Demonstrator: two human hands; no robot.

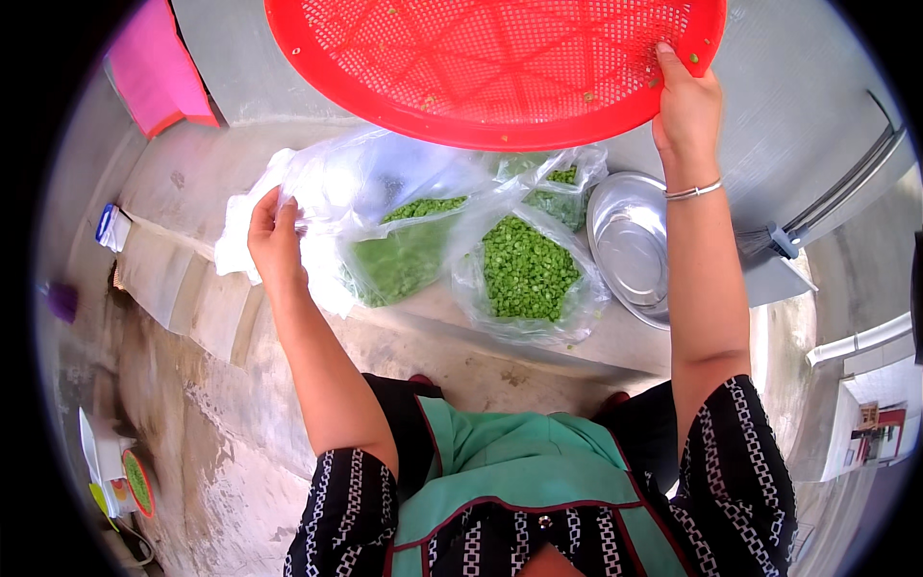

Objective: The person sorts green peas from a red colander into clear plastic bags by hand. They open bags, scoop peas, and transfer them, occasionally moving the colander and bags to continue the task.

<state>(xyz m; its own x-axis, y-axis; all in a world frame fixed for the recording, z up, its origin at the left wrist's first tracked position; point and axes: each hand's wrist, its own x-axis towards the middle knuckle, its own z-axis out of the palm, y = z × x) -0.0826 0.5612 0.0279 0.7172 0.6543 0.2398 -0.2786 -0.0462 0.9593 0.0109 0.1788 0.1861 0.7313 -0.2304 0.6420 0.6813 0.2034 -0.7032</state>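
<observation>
High in the view, my right hand [690, 111] grips the rim of a red plastic sieve basket [500, 72], thumb over the edge. A few green bits cling to its mesh. My left hand [276, 236] pinches the edge of a clear plastic bag [336, 197]. Chopped green vegetable pieces lie in that bag's lower part. Beside it stands an open plastic bag [582, 313] full of chopped green vegetable [527, 269]. Behind, partly hidden under the basket, is another bag with green pieces [562, 197].
A steel basin [630, 245] rests on the ledge to the right, near a grey brush [769, 240]. Concrete steps [187, 279] lie to the left. A pink sheet [159, 67] hangs far left. On the lower left floor sits a red-rimmed container of green pieces [139, 483].
</observation>
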